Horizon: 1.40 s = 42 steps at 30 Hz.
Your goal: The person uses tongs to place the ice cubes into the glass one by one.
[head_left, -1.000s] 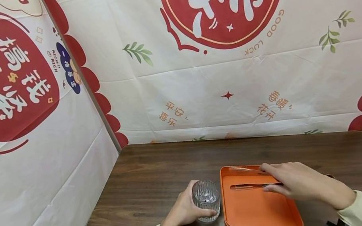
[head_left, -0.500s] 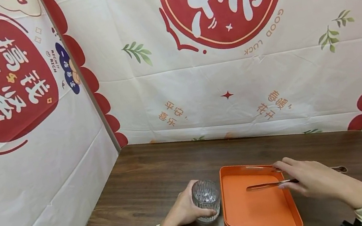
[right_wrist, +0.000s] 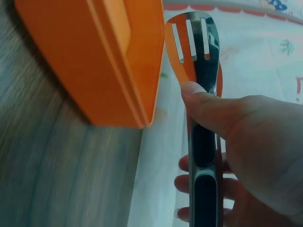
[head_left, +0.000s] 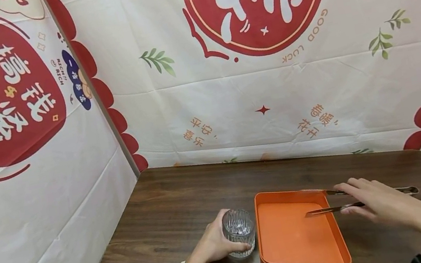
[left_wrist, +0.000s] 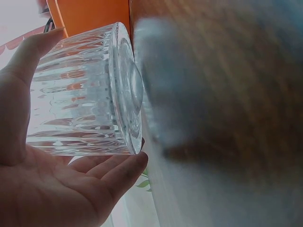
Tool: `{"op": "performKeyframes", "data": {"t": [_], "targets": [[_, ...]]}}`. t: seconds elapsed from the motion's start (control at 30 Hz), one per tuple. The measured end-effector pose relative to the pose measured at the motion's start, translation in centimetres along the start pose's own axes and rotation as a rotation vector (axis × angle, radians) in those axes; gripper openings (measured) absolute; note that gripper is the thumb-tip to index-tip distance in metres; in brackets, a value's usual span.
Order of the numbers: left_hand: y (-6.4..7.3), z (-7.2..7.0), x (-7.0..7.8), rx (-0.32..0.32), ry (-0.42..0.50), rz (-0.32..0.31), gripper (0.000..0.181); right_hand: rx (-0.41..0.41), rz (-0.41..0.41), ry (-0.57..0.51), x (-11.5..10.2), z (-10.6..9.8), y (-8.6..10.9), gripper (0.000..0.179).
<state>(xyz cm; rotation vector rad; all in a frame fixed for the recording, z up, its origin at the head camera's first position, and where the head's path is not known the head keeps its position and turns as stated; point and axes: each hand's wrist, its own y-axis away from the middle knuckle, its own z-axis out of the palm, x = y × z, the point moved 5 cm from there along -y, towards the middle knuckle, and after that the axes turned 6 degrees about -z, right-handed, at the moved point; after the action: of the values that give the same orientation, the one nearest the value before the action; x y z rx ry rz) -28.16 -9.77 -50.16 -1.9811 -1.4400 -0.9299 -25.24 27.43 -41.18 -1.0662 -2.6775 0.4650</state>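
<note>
My left hand grips a clear ribbed drinking glass, thumb on the near side. In the left wrist view the base of the glass is close over the tabletop. My right hand holds metal tongs by their arms, which are spread apart. Their tips point left over the right part of an orange tray. One slotted tong head shows in the right wrist view, with the thumb pressed on the arm beneath it. Nothing is between the tong tips.
The shallow orange tray has a raised rim and stands just right of the glass on a dark wood table. White printed cloth hangs behind the table and along its sides.
My right hand has moved right with the tongs, drawing their tips from the tray's middle towards its right rim. My left hand and the glass have stayed in place.
</note>
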Motion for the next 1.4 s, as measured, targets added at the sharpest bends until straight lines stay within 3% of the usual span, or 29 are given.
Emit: {"op": "performKeyframes", "data": {"t": [0.3, 0.53, 0.9, 1.2, 1.4], "targets": [[0.0, 0.0, 0.1, -0.008, 0.006, 0.008, 0.086, 0.063, 0.003, 0.067, 2.0, 0.5, 2.0, 0.054], [-0.1, -0.1, 0.2, 0.009, -0.015, 0.037, 0.085, 0.02, 0.101, 0.06, 3.9, 1.3, 3.7, 0.053], [0.0, 0.0, 0.2, 0.0, -0.018, 0.033, 0.085, -0.073, 0.206, -0.013, 6.0, 2.6, 6.4, 0.049], [0.0, -0.1, 0.1, -0.001, -0.021, 0.02, 0.086, -0.042, 0.161, 0.009, 6.5, 3.6, 7.4, 0.048], [0.0, -0.2, 0.1, 0.0, -0.023, 0.016, 0.086, -0.089, 0.18, -0.011, 6.8, 4.7, 7.9, 0.047]]}}
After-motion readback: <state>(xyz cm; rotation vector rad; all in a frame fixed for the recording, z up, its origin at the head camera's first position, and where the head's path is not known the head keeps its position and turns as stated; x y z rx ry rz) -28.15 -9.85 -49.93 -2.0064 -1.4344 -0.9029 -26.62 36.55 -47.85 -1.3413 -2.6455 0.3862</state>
